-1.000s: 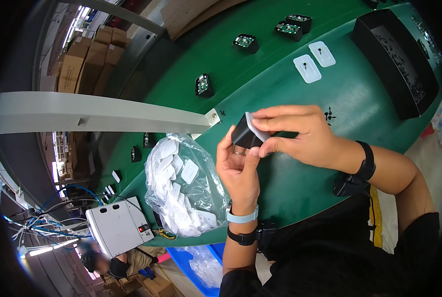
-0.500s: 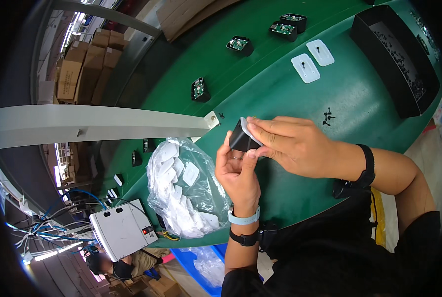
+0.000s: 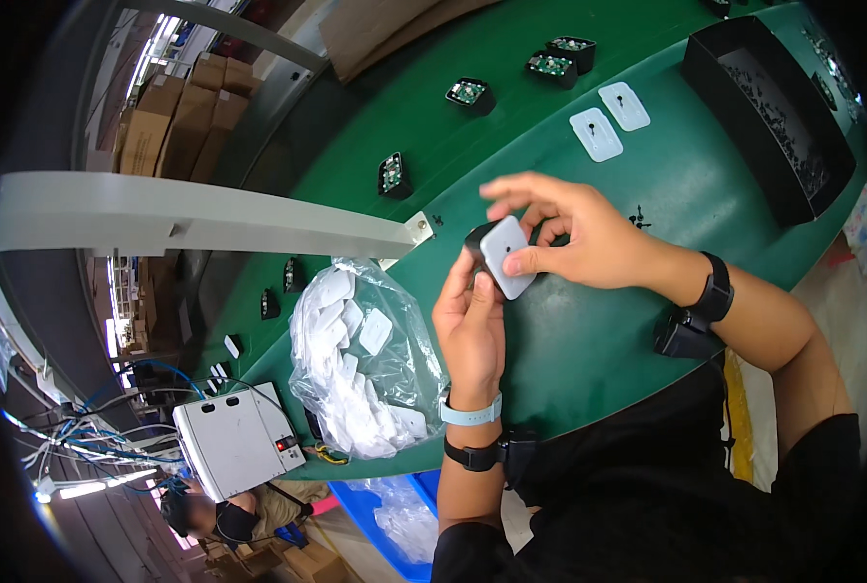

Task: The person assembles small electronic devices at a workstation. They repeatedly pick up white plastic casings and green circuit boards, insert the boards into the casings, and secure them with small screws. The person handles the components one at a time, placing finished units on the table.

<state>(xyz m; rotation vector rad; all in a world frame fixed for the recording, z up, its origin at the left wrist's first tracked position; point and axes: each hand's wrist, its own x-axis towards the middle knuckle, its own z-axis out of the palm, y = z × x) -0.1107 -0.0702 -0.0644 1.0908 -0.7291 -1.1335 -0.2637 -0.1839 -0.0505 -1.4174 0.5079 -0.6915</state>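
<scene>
A small black box with a white rounded cover on its open side is held up over the green table. My left hand is closed around its lower left side, thumb near the cover's edge. The thumb of my right hand lies on the cover's face, beside a small dark spot. Its index finger stretches out above the box, slightly blurred, and the other fingers curl by the cover's right edge. Beyond lie two white covers, each with a small black piece on it.
A clear bag of white covers lies left of my left hand. Black boxes with green circuit boards stand on the far green surface. Small black parts lie right of centre; a black tray holds more. A metal beam crosses at left.
The box has turned so that the white cover now faces me. My right hand has shifted up slightly and its index finger has lifted off. My left hand has kept its grip.
</scene>
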